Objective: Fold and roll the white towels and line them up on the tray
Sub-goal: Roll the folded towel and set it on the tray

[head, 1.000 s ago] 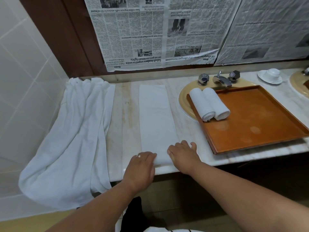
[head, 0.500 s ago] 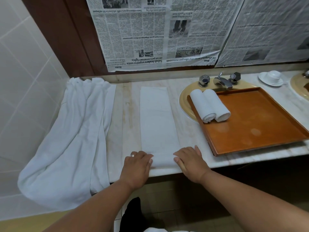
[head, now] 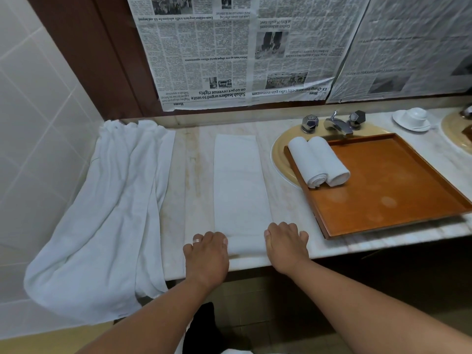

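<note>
Farthest left of the tray (head: 398, 190), a heap of loose towels (head: 102, 213) spills over the counter (head: 187, 175) edge. Between that heap and the tray, clear of both, lies the folded towel (head: 240, 180), a long narrow strip running away from us.

Our left hand (head: 207, 254) curls over the strip's near left corner and our right hand (head: 286, 245) over its near right corner, each holding cloth, set a little wider than the strip. The near end looks just turned over, so we judge the roll is only beginning.

To do it well, we should make the first turn tight and square to the long edges. We should then push both hands forward at the same pace so that neither side runs ahead and the roll does not cone. Light downward pressure should keep the layers from slackening. The cloth is soft and will likely spread at the ends unless we tuck them in.

On the tray, against its left rim, two rolled towels (head: 304, 159) (head: 329, 159) lie touching, side by side. The next roll belongs just right of them, parallel.

The count:
- one tray
- two finished rolls
- one strip in hand
- a heap whose number we cannot tell

Behind the tray stands one tap (head: 337, 123), and beyond its far right corner sits one cup on a saucer (head: 413, 118).
</note>
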